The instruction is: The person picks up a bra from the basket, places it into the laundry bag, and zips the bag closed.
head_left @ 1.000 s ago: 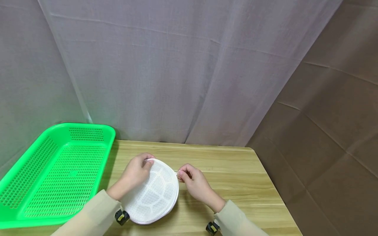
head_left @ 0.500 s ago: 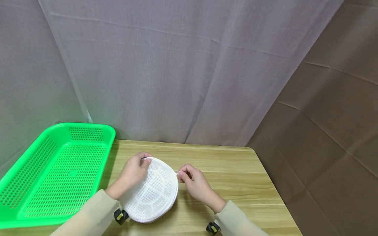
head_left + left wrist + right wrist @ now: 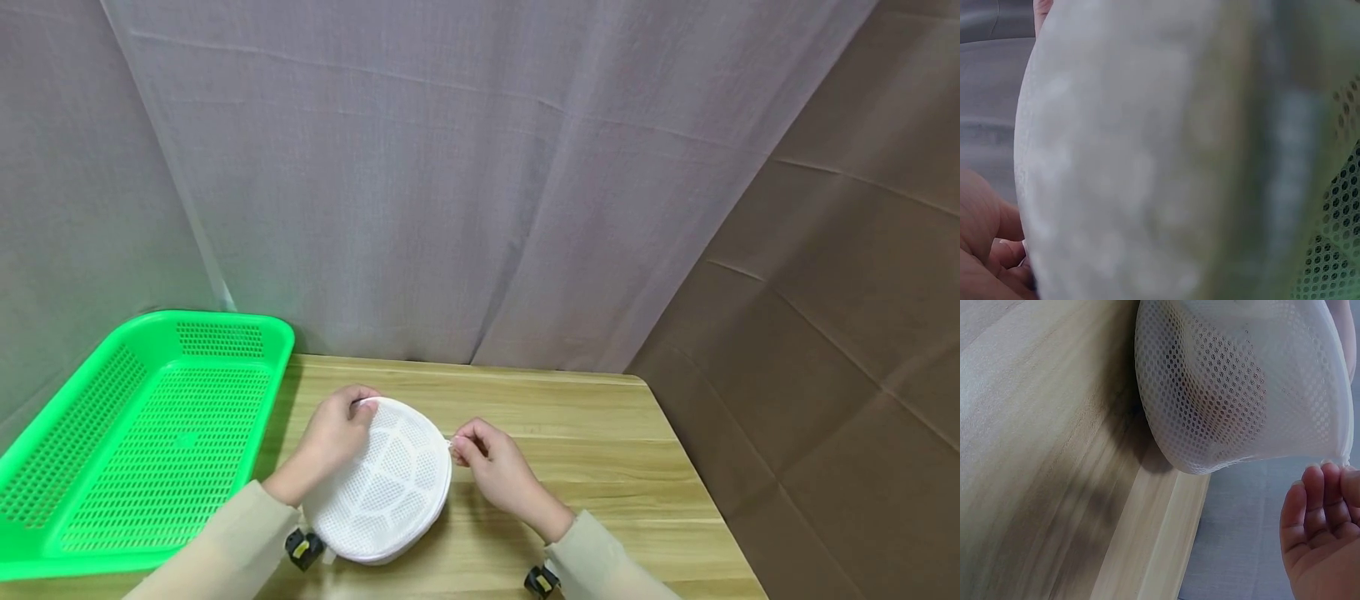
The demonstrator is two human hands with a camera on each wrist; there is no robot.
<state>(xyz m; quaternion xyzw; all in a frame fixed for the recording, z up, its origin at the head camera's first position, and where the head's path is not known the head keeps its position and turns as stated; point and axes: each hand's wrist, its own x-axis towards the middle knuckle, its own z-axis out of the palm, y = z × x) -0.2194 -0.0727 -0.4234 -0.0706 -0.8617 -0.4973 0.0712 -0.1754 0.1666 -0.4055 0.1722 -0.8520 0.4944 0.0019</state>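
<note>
A round white mesh laundry bag is held tilted over the table, its netted face up in the head view. My left hand grips the upper left rim, thumb on top and fingers behind. At the right edge, my right hand pinches a small white tab, perhaps the zipper pull; the fingertips mostly cover it. The right wrist view shows the mesh side bulging, with a vague darker shape behind the netting that I cannot identify. Blurred white fabric fills most of the left wrist view.
A green plastic basket with perforated walls and floor stands at the left of the wooden table. Grey cloth hangs behind the table, and brown cloth hangs along the right side.
My left hand and the laundry bag have shifted slightly left and away from me, the bag turning a little. The right hand stays nearly in place at the bag's edge.
</note>
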